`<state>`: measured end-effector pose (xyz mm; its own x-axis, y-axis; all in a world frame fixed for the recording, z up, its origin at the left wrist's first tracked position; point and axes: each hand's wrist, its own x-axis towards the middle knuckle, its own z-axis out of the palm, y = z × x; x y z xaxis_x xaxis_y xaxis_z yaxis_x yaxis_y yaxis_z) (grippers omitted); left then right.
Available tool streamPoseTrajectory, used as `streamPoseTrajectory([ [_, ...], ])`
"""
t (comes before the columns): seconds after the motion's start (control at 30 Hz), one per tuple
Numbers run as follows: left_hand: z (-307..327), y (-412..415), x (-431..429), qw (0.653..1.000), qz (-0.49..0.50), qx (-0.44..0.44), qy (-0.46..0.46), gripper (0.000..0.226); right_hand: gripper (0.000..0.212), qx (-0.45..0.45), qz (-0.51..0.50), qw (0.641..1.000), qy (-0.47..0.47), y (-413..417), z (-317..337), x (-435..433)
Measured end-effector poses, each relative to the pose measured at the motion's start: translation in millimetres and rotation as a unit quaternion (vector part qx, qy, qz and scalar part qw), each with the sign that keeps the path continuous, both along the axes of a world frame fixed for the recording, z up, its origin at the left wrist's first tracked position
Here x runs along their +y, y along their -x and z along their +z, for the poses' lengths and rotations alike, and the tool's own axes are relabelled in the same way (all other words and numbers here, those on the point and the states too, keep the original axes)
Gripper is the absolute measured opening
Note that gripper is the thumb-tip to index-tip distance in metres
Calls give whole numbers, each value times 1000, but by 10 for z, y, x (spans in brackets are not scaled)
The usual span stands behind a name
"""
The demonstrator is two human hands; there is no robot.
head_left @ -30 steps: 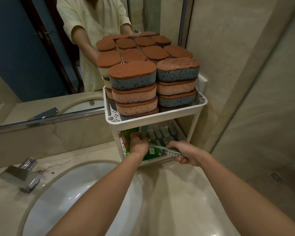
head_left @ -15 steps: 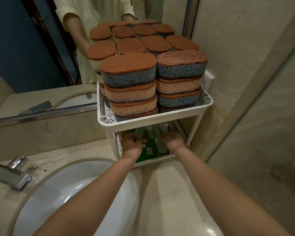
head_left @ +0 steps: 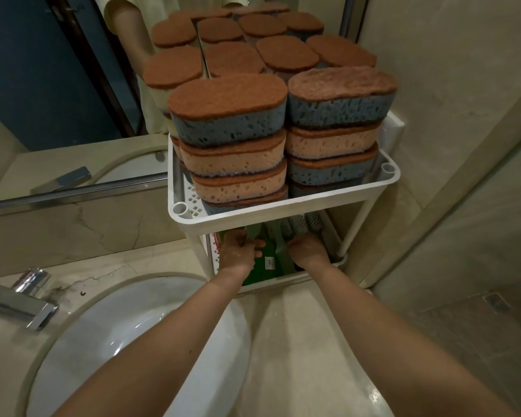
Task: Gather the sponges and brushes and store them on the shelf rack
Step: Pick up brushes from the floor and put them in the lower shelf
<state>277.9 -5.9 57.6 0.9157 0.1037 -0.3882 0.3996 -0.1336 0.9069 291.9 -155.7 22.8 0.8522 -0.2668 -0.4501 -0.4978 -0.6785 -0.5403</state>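
A white two-tier shelf rack (head_left: 283,206) stands on the counter to the right of the sink. Its top tier holds stacks of sponges (head_left: 229,115) with brown scouring tops and blue or orange bodies. In the lower tier lie a green package (head_left: 268,251) and several brushes (head_left: 298,225) with pale green handles. Both my hands reach into this lower tier. My left hand (head_left: 239,251) grips a pale green brush handle at the left. My right hand (head_left: 309,249) curls over a brush beside another handle; its fingertips are hidden under the top tier.
A white sink basin (head_left: 118,341) lies under my forearms, with a chrome faucet (head_left: 21,299) at the left. A mirror (head_left: 57,85) behind the rack reflects a person in a pale yellow shirt. A tiled wall (head_left: 463,115) closes the right side.
My right hand has carried a green-handled brush from the rack's front edge into the lower tier. My left hand stays at the left of that tier. The camera has moved closer.
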Motion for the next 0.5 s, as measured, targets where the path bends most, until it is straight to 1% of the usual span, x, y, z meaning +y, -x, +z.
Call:
streamPoseTrajectory([
  [0.03, -2, 2, 2, 1000, 3, 1, 3, 28, 22, -4, -3, 1000, -6, -6, -7, 2],
  [0.13, -8, 16, 16, 1000, -7, -3, -4, 25, 26, -17, -16, 1000, -21, 16, -16, 4],
  [0.23, -11, 36, 38, 999, -29, -15, -23, 21, 26, -30, 4, 999, -24, 60, 26, -11],
  [0.3, -26, 50, 49, 997, -49, -25, -54, 21, 28, -93, 2, 995, -33, 97, 89, -27],
  [0.37, -28, 70, 48, 993, -74, -30, -83, 19, 37, -176, -9, 983, -57, 145, 163, -55],
  [0.43, -8, 90, 21, 988, -107, -42, -105, 14, 47, -222, 35, 972, -62, 210, 247, -91],
  [0.5, 45, 98, -30, 982, -135, -53, -121, 12, 48, -242, 112, 963, -30, 265, 322, -125],
])
